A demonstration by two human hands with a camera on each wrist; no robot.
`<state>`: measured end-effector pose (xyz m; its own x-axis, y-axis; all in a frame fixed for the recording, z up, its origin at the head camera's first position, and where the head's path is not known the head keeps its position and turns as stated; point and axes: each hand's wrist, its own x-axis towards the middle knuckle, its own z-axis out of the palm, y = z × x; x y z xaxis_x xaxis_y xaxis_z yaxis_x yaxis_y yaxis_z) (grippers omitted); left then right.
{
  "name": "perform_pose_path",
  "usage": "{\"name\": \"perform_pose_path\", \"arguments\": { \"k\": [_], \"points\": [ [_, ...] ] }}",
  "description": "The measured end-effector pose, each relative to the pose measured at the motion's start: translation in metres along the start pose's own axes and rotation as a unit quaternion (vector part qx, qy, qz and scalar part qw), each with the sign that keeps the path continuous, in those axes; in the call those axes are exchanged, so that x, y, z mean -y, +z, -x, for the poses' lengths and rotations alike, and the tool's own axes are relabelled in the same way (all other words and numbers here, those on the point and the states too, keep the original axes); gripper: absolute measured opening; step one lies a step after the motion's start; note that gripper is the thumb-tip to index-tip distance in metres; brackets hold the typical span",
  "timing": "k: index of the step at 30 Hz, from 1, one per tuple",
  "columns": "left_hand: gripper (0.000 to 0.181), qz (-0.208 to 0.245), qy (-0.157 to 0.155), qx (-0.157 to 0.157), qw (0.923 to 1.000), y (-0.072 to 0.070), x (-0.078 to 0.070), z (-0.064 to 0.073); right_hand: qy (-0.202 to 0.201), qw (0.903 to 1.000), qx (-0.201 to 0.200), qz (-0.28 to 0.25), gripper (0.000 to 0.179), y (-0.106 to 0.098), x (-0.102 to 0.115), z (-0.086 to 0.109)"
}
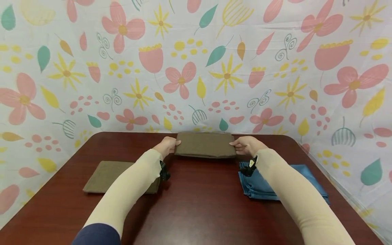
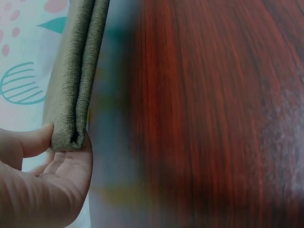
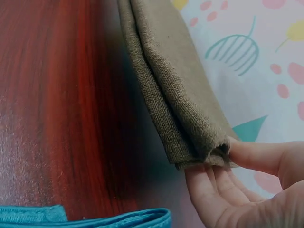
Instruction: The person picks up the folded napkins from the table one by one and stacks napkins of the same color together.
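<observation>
A folded olive-brown cloth (image 1: 205,144) is held level at the far edge of the table, between both hands. My left hand (image 1: 167,145) pinches its left end, thumb on top and fingers underneath, as the left wrist view shows. At the other end my right hand (image 1: 247,145) grips the cloth the same way; in the right wrist view its fingers (image 3: 209,190) lie under the folded layers. Two thick folds of the cloth (image 2: 78,76) show along its near side.
A second folded olive-brown cloth (image 1: 105,175) lies on the table's left, partly behind the left forearm. Folded blue fabric (image 1: 260,185) lies on the right, under the right forearm. The dark red wooden table (image 1: 199,204) ends at a flower-patterned backdrop (image 1: 196,68).
</observation>
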<state>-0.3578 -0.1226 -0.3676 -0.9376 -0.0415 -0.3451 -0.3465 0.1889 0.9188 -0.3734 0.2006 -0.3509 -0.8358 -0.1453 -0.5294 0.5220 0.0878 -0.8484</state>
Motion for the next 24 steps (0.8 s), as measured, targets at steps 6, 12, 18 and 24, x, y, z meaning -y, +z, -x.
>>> {"name": "perform_pose_path", "arguments": {
  "k": [6,12,18,24],
  "points": [
    [0.047,0.014,0.017,0.007,0.9997,0.0,0.0,-0.001,-0.008,0.9976,0.026,-0.064,0.062,-0.006,0.007,0.011],
    [0.047,0.026,0.031,0.016,0.999,-0.007,-0.003,0.001,-0.025,0.9959,0.052,-0.069,0.066,-0.005,0.011,0.016],
    [0.049,0.04,0.042,0.028,0.9979,-0.016,-0.008,0.007,-0.031,0.995,0.071,-0.064,0.065,-0.003,0.014,0.018],
    [0.053,0.037,0.037,0.025,0.9983,-0.027,-0.009,0.013,-0.028,0.9946,0.092,-0.039,0.069,0.006,0.015,0.022]
  ]
}}
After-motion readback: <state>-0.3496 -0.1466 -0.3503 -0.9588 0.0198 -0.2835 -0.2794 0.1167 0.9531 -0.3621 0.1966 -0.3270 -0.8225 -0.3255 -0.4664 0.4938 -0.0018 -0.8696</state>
